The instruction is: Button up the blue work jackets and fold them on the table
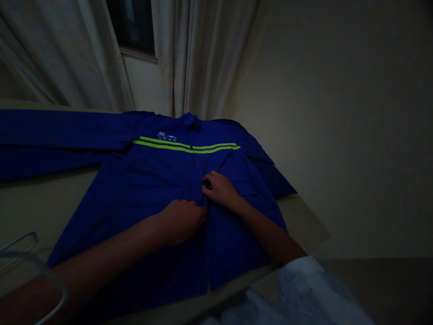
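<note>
Dim room, pale curtains (203, 58) behind. Beige table (34, 207) carries the blue shirt (152, 180), laid flat, front up, collar away from you, one sleeve stretched left. Your left hand (182, 221) and right hand (219, 187) meet at its button placket, fingers curled tight, pinching cloth. Wire hanger (20, 239) lies lower left.

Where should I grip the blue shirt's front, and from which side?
On the blue shirt, I'd pinch both front edges mid-chest, below the yellow-green stripes, where the left hand and right hand are, coming from the hem side: it lies flat, front up, collar away.
</note>
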